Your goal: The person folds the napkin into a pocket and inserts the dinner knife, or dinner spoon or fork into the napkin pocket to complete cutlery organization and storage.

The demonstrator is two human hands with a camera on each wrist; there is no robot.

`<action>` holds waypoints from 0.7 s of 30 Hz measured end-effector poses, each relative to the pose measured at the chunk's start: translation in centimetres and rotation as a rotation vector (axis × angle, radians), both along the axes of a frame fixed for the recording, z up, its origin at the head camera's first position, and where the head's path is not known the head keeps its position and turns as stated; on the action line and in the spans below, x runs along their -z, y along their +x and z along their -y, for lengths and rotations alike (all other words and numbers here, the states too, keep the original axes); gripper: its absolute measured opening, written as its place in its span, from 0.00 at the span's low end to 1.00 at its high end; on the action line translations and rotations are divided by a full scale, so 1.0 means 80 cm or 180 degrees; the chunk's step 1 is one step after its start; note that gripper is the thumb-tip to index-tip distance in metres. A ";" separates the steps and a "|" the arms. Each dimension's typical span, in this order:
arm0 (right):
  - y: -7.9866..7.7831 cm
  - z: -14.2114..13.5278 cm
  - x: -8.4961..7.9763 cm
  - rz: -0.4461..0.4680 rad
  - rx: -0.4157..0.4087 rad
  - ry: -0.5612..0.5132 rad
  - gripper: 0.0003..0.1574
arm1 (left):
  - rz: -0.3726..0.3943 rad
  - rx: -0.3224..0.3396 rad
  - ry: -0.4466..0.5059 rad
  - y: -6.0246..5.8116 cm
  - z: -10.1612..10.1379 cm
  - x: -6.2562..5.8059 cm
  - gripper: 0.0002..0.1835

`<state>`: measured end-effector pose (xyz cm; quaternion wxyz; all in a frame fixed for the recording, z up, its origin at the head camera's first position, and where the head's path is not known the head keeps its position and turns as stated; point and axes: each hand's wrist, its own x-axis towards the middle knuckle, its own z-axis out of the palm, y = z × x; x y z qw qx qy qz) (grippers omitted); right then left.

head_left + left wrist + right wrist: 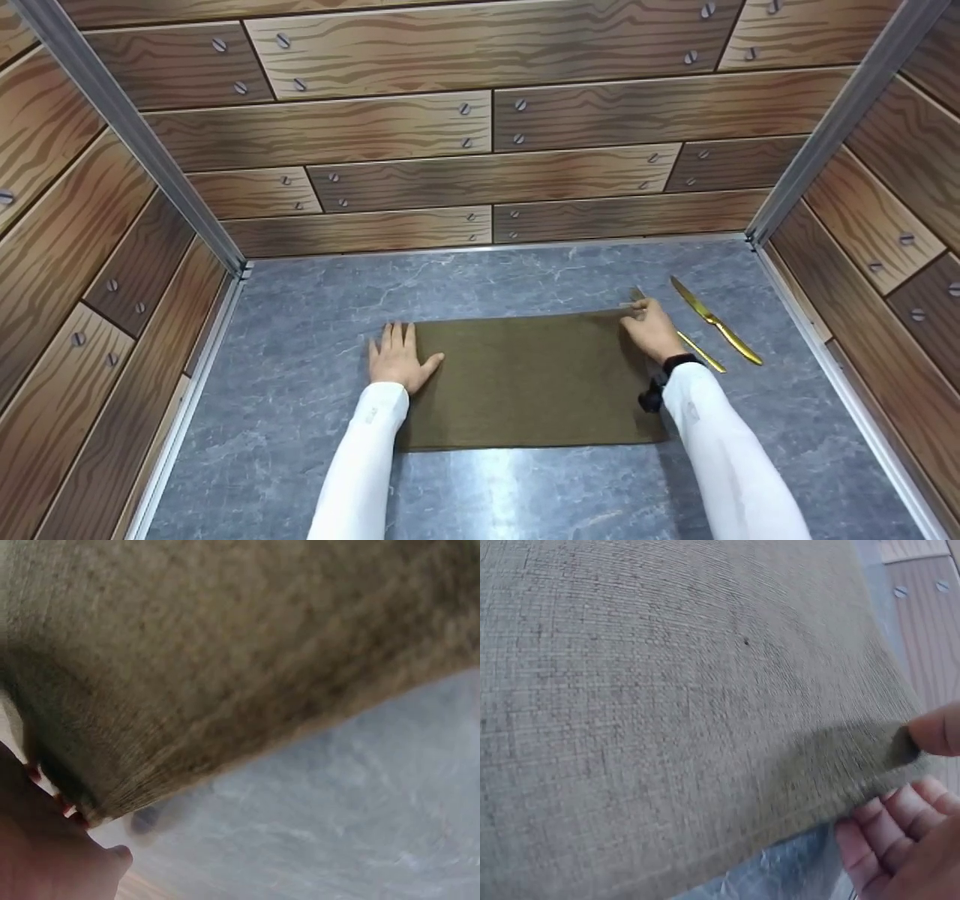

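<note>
An olive-brown woven cloth lies as a wide rectangle on the grey tabletop. My left hand rests at its far left corner with fingers straight and spread, the thumb over the cloth. In the left wrist view, the cloth fills the upper part, and the left hand shows at the lower left. At the far right corner, my right hand pinches the cloth. The right wrist view shows the thumb on top and the curled fingers at the underside of the edge.
A gold fork lies right of the cloth, partly hidden by the right hand. Further right is a gold knife, set at a slant. Wood-patterned walls enclose the table at the back and both sides.
</note>
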<state>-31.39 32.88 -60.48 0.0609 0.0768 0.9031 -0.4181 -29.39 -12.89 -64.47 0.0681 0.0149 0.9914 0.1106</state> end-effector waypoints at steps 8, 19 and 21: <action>0.005 -0.009 -0.005 -0.0688 -0.0005 -0.0224 0.20 | -0.0721 0.0415 -0.0302 0.004 -0.031 -0.021 0.45; 0.011 0.008 -0.036 -0.0547 -0.0525 -0.0364 0.14 | -0.1425 0.1820 -0.0044 0.059 -0.156 -0.046 0.34; 0.012 0.016 -0.044 -0.0418 -0.0610 -0.0553 0.18 | -0.1261 0.1991 0.0061 0.077 -0.179 -0.051 0.34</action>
